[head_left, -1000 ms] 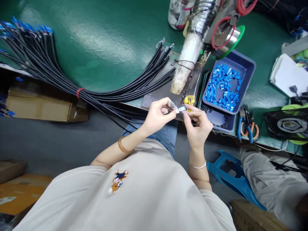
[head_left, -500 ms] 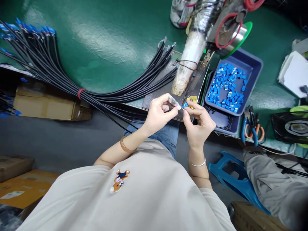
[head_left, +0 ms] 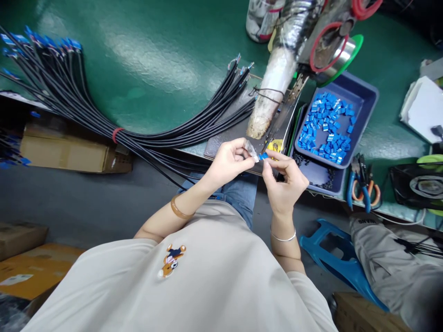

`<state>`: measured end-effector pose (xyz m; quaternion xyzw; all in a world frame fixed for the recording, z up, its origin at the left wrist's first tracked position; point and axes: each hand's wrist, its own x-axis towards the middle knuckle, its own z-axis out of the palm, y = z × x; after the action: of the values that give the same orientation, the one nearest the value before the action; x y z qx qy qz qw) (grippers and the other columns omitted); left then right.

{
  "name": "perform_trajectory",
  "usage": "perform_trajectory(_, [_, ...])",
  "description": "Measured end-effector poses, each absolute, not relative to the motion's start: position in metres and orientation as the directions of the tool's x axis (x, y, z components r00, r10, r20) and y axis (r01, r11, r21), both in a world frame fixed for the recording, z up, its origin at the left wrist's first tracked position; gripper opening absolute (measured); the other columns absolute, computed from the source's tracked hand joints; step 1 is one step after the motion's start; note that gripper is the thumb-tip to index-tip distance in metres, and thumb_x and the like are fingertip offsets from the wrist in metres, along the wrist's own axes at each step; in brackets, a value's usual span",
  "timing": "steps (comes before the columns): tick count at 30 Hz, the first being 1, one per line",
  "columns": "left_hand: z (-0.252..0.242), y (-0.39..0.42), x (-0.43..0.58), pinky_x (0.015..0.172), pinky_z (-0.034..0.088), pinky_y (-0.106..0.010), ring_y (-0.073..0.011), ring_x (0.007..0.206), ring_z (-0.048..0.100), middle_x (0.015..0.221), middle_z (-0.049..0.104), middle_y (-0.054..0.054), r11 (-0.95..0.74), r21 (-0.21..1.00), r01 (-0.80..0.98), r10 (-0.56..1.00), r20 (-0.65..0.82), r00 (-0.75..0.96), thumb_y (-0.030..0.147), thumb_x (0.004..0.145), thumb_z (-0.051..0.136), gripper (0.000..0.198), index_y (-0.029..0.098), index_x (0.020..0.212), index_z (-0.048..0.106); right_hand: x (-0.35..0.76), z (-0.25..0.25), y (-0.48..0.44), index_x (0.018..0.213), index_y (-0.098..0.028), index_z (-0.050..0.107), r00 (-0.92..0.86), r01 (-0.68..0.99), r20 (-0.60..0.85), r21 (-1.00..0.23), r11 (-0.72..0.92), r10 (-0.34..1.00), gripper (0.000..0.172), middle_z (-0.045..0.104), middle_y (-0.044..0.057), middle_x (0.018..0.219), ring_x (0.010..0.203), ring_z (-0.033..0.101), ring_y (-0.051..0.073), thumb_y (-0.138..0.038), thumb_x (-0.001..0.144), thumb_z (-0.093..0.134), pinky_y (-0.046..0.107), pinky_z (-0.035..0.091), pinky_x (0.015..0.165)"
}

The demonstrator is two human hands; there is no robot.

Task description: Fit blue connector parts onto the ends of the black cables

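My left hand is closed in a pinch, with a whitish wrap on a fingertip. What it pinches is mostly hidden; a small pale bit shows at its fingertips. My right hand pinches a small blue connector between thumb and fingers. The connector's left end meets the left fingertips. Both hands are held just in front of the bench edge, below a whitish tube wrapped with wire. A yellow item lies right behind the right fingers.
Black cables, bound by a red tie, run along the bench at left. At right stand a tray of blue connectors, pliers and a solder-like spool. A blue stool and another person's leg are at lower right.
The blue connector has come down between the fingertips of both hands and shows more fully. A thin bright strand now shows beside the tube. Both hands have shifted only slightly.
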<state>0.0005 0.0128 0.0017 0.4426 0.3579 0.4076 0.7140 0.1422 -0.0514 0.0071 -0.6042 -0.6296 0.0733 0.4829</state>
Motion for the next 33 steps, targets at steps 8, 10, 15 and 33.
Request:
perform_trajectory(8, [0.012,0.017,-0.006,0.045,0.028,-0.017,-0.0020,0.044,0.040,0.048,0.052,0.005,0.353,0.919,-0.178,0.804,-0.200,0.560,0.021,0.076,0.071,0.020,0.012,0.064,0.058,0.144,0.004,-0.052,0.094,-0.024,0.065,0.007,0.842,0.656,-0.411,0.349,0.754,0.012,0.078,0.003,0.107,0.095,0.076,0.018,-0.013,0.089,0.064,0.029,0.061,0.084])
perform_trajectory(10, [0.012,0.018,-0.007,0.045,0.025,-0.018,-0.0020,0.043,0.038,0.048,0.051,0.005,0.365,0.913,-0.182,0.794,-0.203,0.572,0.021,0.077,0.070,0.017,0.012,0.067,0.060,0.143,0.003,-0.052,0.095,-0.024,0.065,0.004,0.847,0.659,-0.402,0.347,0.752,0.012,0.078,0.004,0.107,0.096,0.076,0.018,-0.013,0.089,0.063,0.028,0.061,0.084])
perform_trajectory(15, [0.010,0.019,-0.005,0.045,0.021,-0.020,-0.0025,0.045,0.033,0.047,0.045,0.007,0.324,0.928,-0.187,0.829,-0.183,0.529,0.019,0.072,0.072,0.013,0.013,0.068,0.061,0.141,0.005,-0.051,0.092,-0.024,0.064,0.056,0.821,0.637,-0.467,0.327,0.769,0.009,0.078,0.003,0.106,0.093,0.076,0.018,-0.015,0.088,0.065,0.028,0.061,0.080])
perform_trajectory(33, [0.011,0.021,-0.004,0.045,0.020,-0.020,-0.0026,0.044,0.031,0.048,0.041,0.008,0.304,0.942,-0.139,0.819,-0.184,0.544,0.018,0.074,0.067,0.011,0.013,0.070,0.058,0.140,0.011,-0.051,0.086,-0.024,0.060,0.024,0.831,0.627,-0.446,0.333,0.778,0.009,0.078,0.003,0.104,0.092,0.076,0.017,-0.017,0.089,0.063,0.030,0.062,0.081])
